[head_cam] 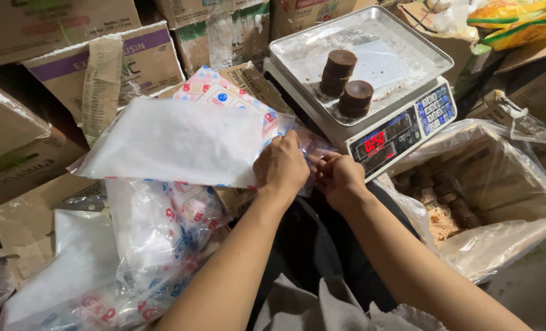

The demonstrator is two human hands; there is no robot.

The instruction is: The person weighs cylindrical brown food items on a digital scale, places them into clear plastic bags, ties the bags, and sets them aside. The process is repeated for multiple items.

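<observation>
A: Hands first. Left hand (280, 165) is curled, fingers clamped on the edge of a clear bag (175, 142) that fans out flat to the left of the knuckles. Bag has red-and-blue print along its rim.

B: Right?

A: Right hand (339, 176) is just beside the left, nearly touching. Fingertips (326, 160) are pinched together on thin plastic at the same bag corner. Can't tell exactly how much film is in the pinch; the fingers hide it.

B: What's around them?

A: Scale (401, 132) sits just past the right fingertips, red digits lit, keypad on its far right. Steel pan (408, 55) on top carries brown pucks (346, 83): one stack and one more leaning beside it, well beyond both hands.

B: Below the wrists?

A: More printed bags (156, 245) are heaped under the left forearm. To the right of the right wrist is a plastic-lined carton (500, 202) with more brown pucks inside. Cardboard boxes (101, 67) are stacked behind the held bag.
</observation>
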